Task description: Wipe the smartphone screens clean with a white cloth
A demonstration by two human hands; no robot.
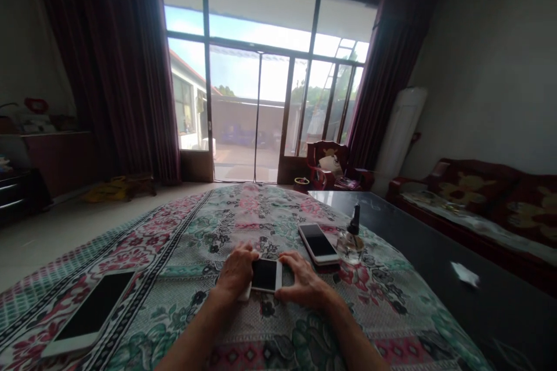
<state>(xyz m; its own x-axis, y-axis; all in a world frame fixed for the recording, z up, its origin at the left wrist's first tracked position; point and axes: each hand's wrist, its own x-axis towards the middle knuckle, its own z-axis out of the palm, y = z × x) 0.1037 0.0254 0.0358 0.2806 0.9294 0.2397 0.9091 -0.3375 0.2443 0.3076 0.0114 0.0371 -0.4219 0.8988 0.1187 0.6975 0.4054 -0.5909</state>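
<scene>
A white smartphone [266,275] with a dark screen lies sideways between my two hands, low over the patterned cloth. My left hand [236,271] is closed at its left edge, fingers curled. A small white piece [245,294] pokes out beneath that hand; what it is I cannot tell. On the right edge, my right hand [307,283] grips the phone between thumb and fingers. Just beyond it rests another white phone [319,243], apparently on top of something flat. Beside that stands a clear round bottle [350,246] with a black pointed top.
A larger white phone [93,313] lies at the left on the floral tablecloth [191,301]. The dark table surface [435,261] shows at the right, with a crumpled white scrap [465,274] on it. Beyond are a wooden chair [333,165], a sofa [474,191] and glass doors.
</scene>
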